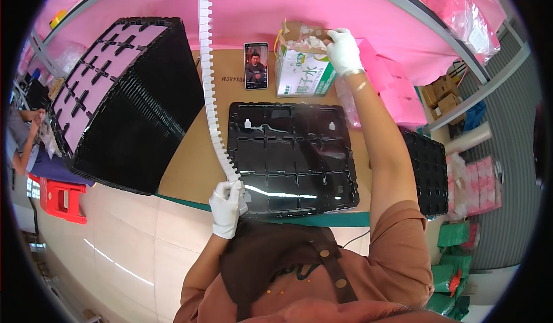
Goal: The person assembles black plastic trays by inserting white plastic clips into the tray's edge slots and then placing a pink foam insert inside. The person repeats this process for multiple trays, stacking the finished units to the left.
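Observation:
My left hand [226,206], in a white glove, is closed on the lower end of a long white strip [207,92] with a notched edge, at the near left corner of a black plastic tray [294,156]. The tray has shallow compartments, and small white tags [247,124] lie in its far row. My right hand [344,52], also gloved, reaches to the top right edge of an open white and green carton [302,72]. Its fingers are pinched together there; what they hold, if anything, is hidden. Crumpled white scraps [314,42] show inside the carton.
A phone [256,65] stands left of the carton. A tall stack of black trays [132,98] rises at the left, another black tray stack [427,170] at the right. Pink packages [391,87] lie beyond my right arm. A red stool [63,201] and another person's arm [26,133] are far left.

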The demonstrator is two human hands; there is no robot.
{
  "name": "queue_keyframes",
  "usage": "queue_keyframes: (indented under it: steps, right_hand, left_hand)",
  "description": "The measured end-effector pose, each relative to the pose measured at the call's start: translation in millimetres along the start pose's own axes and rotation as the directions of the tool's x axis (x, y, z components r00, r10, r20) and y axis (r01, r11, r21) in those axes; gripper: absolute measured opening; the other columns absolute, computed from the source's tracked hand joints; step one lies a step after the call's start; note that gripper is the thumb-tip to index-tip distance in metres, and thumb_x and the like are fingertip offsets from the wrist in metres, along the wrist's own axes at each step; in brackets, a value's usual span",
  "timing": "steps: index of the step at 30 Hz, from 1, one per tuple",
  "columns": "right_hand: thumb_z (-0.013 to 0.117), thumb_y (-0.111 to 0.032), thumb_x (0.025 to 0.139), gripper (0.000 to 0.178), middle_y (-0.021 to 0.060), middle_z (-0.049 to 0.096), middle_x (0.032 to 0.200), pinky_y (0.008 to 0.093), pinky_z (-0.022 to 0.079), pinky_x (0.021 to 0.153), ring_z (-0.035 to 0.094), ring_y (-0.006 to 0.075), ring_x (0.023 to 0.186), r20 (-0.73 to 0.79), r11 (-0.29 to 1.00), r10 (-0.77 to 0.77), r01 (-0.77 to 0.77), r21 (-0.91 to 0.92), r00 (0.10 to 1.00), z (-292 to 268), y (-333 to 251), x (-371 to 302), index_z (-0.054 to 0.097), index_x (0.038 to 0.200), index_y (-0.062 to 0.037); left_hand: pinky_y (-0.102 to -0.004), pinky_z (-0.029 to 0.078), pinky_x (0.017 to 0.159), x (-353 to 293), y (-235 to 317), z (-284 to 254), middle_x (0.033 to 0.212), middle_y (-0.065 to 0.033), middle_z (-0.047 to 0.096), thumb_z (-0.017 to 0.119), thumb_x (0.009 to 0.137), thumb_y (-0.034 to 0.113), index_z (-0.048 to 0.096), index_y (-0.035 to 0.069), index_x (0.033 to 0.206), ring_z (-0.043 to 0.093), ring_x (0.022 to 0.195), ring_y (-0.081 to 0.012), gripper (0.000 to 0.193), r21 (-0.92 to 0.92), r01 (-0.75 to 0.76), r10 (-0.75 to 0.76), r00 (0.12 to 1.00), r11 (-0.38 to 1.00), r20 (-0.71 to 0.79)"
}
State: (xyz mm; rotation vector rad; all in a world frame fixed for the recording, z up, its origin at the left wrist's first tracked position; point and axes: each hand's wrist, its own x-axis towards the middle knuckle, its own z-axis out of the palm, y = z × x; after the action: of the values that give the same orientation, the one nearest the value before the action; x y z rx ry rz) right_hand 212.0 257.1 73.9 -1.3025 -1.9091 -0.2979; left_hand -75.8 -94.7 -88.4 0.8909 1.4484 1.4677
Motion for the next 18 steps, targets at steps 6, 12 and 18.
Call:
queue_keyframes:
  steps: [6,12,18]
  right_hand:
    - [0.061,-0.006,0.082,0.019,0.0194,0.068,0.095,0.0442,0.052,0.084,0.065,0.0376,0.094,0.314,0.967,0.229,-0.252,0.034,0.922,-35.3,-1.4,-111.2,0.073,0.096,-0.0074]
    - [0.056,0.009,0.073,0.030,0.0199,0.068,0.095,0.0407,0.052,0.086,0.065,0.0367,0.094,0.661,0.950,0.279,-0.299,-0.086,0.696,-17.9,45.0,-193.8,0.073,0.093,-0.0061]
    - [0.059,0.011,0.071,0.029,0.0173,0.065,0.096,0.0389,0.052,0.085,0.065,0.0337,0.097,0.712,0.921,0.314,-0.383,-0.069,0.628,-11.8,56.9,-194.9,0.070,0.093,-0.0043]
  left_hand:
    - [-0.0249,0.052,0.071,0.1,0.0,2.5,0.083,-0.0094,0.070,0.066,0.093,0.009,0.062,-0.003,0.091,0.066,0.078,-0.0114,0.013,-0.042,0.041,-0.042,0.999,0.998,-0.021]
    - [-0.0259,0.053,0.073,1.0,-1.5,0.4,0.086,-0.0097,0.070,0.066,0.093,0.007,0.062,-0.003,0.090,0.067,0.078,-0.0122,0.011,-0.020,0.036,-0.036,0.999,0.999,-0.010]
    - [-0.0266,0.055,0.073,0.8,-2.1,2.2,0.087,-0.0096,0.070,0.065,0.093,0.006,0.062,-0.003,0.092,0.068,0.078,-0.0138,0.010,-0.062,0.016,-0.019,0.999,0.998,-0.044]
